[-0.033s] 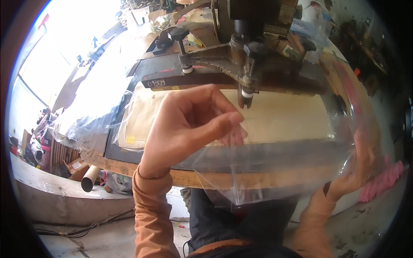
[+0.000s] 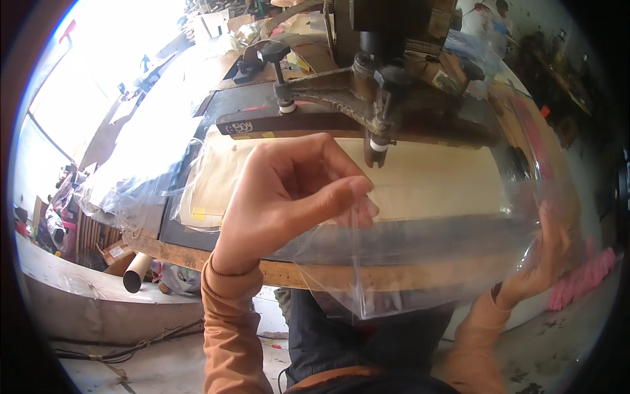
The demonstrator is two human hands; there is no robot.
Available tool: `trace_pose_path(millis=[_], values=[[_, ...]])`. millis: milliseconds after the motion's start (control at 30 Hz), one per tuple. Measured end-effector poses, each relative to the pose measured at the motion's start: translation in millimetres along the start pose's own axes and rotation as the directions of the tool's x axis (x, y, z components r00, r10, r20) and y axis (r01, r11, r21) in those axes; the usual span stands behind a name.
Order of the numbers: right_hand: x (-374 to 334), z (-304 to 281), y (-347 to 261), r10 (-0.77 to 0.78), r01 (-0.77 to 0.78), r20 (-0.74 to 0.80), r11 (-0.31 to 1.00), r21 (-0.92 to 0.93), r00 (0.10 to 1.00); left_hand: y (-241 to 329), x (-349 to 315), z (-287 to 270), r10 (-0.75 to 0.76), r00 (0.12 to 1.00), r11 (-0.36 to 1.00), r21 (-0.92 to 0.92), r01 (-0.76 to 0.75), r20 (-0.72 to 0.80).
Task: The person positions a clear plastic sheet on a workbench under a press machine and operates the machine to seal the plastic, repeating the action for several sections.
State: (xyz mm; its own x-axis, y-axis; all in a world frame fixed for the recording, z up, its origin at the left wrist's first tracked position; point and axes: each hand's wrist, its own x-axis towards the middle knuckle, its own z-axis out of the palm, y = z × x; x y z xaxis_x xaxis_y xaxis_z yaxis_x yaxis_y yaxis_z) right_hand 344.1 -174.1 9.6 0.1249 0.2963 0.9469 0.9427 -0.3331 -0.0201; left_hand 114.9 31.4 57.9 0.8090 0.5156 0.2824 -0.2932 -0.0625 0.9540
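Note:
In a pinch of thumb and fingers, my left hand grips the upper left corner of a clear plastic sheet. The film hangs from there in a fold and stretches across to the right. At its other end my right hand holds the edge, its fingers partly behind the see-through film and a little blurred. The sheet hangs in front of the table edge. Beyond it, a cream-coloured flat sheet lies on the dark work surface, below the dark bar of a press-like machine.
The machine's metal bracket with black knobs stands just past my hands. More clear film lies at the left of the table, whose wooden edge curves toward me. A cardboard tube is below left, a pink bundle at right.
My left hand and the clear plastic sheet have dipped very slightly. Both hands keep their grip.

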Motion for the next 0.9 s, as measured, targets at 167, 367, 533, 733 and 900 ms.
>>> trace_pose_path(millis=[167, 367, 533, 733, 900], values=[[-7, 9, -1, 0.055, -0.056, 0.013, 0.997, 0.046, 0.998, -5, -2, 4, -0.024, 0.996, 1.0, -0.016, 0.022, -0.091], [-11, 17, -3, 0.107, -0.109, 0.038, 0.992, 0.059, 0.994, 0, -3, 10, -0.061, 0.975, 0.998, -0.032, 0.055, -0.213], [-11, 16, 3, 0.057, -0.059, 0.06, 0.998, 0.029, 0.997, -1, -2, 7, -0.045, 0.982, 0.999, -0.015, 0.044, -0.181], [-10, 16, 3, 0.039, -0.042, 0.069, 0.998, 0.045, 0.997, -7, -2, 5, 0.013, 0.988, 0.981, 0.191, 0.017, -0.154], [-8, 15, -5, 0.07, -0.072, 0.061, 0.997, 0.027, 0.996, -14, 3, 4, 0.012, 0.983, 0.977, 0.21, 0.026, -0.182]])
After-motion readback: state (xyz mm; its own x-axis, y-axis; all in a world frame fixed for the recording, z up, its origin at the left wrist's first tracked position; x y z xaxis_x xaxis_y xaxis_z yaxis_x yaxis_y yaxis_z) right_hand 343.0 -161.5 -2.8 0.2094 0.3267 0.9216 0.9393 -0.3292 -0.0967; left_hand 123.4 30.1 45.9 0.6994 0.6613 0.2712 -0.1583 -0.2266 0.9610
